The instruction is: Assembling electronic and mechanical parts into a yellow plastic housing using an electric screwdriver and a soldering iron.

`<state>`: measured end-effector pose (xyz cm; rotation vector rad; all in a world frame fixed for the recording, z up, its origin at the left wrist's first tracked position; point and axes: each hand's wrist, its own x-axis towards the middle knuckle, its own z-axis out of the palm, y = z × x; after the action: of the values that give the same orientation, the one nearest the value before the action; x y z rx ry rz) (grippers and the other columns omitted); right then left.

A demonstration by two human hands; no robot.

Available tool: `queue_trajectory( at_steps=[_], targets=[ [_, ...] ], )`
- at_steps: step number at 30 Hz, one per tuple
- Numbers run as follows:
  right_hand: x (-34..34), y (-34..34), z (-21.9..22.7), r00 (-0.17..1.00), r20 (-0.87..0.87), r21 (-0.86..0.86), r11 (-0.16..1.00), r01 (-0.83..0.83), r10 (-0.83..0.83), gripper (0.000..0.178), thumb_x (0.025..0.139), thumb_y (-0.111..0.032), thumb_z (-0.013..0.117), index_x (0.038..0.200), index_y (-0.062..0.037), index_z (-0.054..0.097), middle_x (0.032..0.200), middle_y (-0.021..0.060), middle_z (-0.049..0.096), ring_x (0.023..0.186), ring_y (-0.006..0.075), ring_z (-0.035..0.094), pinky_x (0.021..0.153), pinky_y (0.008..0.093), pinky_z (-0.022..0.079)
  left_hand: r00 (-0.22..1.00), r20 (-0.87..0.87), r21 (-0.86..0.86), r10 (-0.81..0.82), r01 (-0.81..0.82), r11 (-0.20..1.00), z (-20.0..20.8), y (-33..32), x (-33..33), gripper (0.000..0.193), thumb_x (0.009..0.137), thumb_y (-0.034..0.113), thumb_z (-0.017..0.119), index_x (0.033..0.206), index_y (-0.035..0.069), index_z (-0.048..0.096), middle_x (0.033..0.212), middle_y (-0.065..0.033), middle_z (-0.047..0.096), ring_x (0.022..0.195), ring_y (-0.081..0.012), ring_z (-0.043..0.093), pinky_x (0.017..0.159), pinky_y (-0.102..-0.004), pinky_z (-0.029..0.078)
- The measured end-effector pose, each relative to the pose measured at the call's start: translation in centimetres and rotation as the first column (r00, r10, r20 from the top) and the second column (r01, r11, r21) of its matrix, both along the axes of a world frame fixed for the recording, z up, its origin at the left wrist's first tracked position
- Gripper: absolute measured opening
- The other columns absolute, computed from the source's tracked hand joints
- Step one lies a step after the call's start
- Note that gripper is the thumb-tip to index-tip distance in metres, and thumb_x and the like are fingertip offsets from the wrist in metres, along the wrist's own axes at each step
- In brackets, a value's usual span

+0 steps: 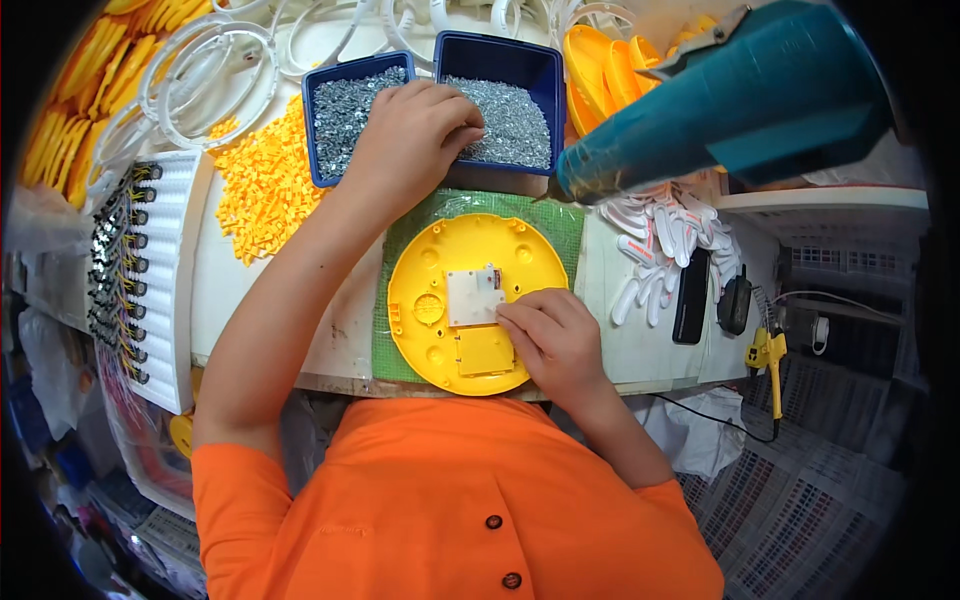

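A round yellow plastic shell (410, 270) lies on a green mat, hollow side up. A white plastic box (470, 298) sits inside it, above a yellow rectangular panel (485, 352). My right hand (560, 345) rests over the shell's right rim, its fingertips closed at the box's lower right corner. Farther off, my left hand (420, 130) reaches over two blue bins, fingers curled and thumb drawn in above the right bin (555, 90). Whatever the left fingertips pinch is hidden or too small to make out. Small silvery metal parts, like screws, fill both the right and left bin (310, 130).
Loose small yellow parts (265, 180) are heaped left of the bins, beside a white foam tray (185, 270) of wired components. A teal powered tool (720, 110) hangs at the right. White handle-like pieces (655, 250), a black phone (691, 297) and yellow glue gun (768, 355) lie right.
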<state>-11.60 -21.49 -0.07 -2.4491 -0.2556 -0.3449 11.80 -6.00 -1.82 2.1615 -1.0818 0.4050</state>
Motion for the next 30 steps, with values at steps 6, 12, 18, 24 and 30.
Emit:
queue_trajectory(
  at_steps=[6, 12, 18, 24, 30],
  targets=[
    [-0.2, 0.0, -0.1, 0.996, 0.07, -0.072, 0.996, -0.046, 0.051, 0.016, 0.08, -0.003, 0.078, 0.096, -0.0038, 0.074, 0.086, 0.0092, 0.07, 0.075, 0.0273, 0.068, 0.065, 0.0366, 0.054, 0.964, -0.261, -0.143, -0.052, 0.014, 0.99, 1.8, 2.2, -4.8, 0.01, 0.087, 0.014, 0.074, 0.093, 0.007, 0.071, 0.09, -0.0097, 0.072, 0.087, -0.0312, 0.068, 0.08, -0.041, 0.052],
    [0.3, -1.7, 0.9, 0.991, 0.051, -0.072, 0.991, -0.116, 0.12, 0.02, 0.08, -0.003, 0.078, 0.099, -0.0037, 0.074, 0.086, 0.0094, 0.071, 0.075, 0.0279, 0.069, 0.067, 0.0368, 0.055, 0.88, -0.457, -0.09, -0.131, 0.101, 0.991, 1.9, 6.4, -11.8, 0.014, 0.082, 0.011, 0.078, 0.091, 0.006, 0.069, 0.099, -0.0078, 0.072, 0.098, -0.0299, 0.067, 0.088, -0.0413, 0.05],
    [5.6, -5.1, 4.6, 0.926, 0.312, 0.33, 0.938, 0.102, -0.211, 0.042, 0.092, -0.017, 0.076, 0.127, 0.0006, 0.062, 0.113, 0.0103, 0.068, 0.1, 0.0193, 0.067, 0.087, 0.0319, 0.054, 0.908, -0.358, -0.009, -0.217, 0.229, 0.973, 1.4, 6.6, -14.2, 0.021, 0.076, 0.012, 0.083, 0.087, 0.01, 0.064, 0.113, -0.0054, 0.067, 0.112, -0.0306, 0.061, 0.098, -0.0447, 0.044],
    [10.2, -3.8, 9.1, 0.947, 0.232, 0.613, 0.722, -0.321, 0.223, 0.092, 0.099, -0.069, 0.037, 0.151, 0.0067, 0.035, 0.147, 0.0252, 0.048, 0.114, 0.0306, 0.063, 0.109, 0.0488, 0.043, 0.918, -0.316, 0.02, -0.242, 0.261, 0.965, 1.7, 6.5, -13.6, 0.024, 0.076, 0.015, 0.083, 0.089, 0.01, 0.063, 0.113, -0.0059, 0.065, 0.11, -0.0297, 0.06, 0.095, -0.0435, 0.044],
    [10.6, -2.4, 10.5, 0.938, 0.195, 0.881, 0.368, -0.297, 0.288, 0.078, 0.099, -0.053, 0.046, 0.144, 0.0105, 0.041, 0.137, 0.0284, 0.056, 0.097, 0.0333, 0.068, 0.092, 0.0442, 0.05, 0.91, -0.324, 0.062, -0.261, 0.295, 0.954, 2.8, 6.4, -13.0, 0.052, 0.074, 0.024, 0.084, 0.117, 0.005, 0.06, 0.121, -0.011, 0.061, 0.118, -0.0322, 0.057, 0.099, -0.044, 0.043]
  ],
)
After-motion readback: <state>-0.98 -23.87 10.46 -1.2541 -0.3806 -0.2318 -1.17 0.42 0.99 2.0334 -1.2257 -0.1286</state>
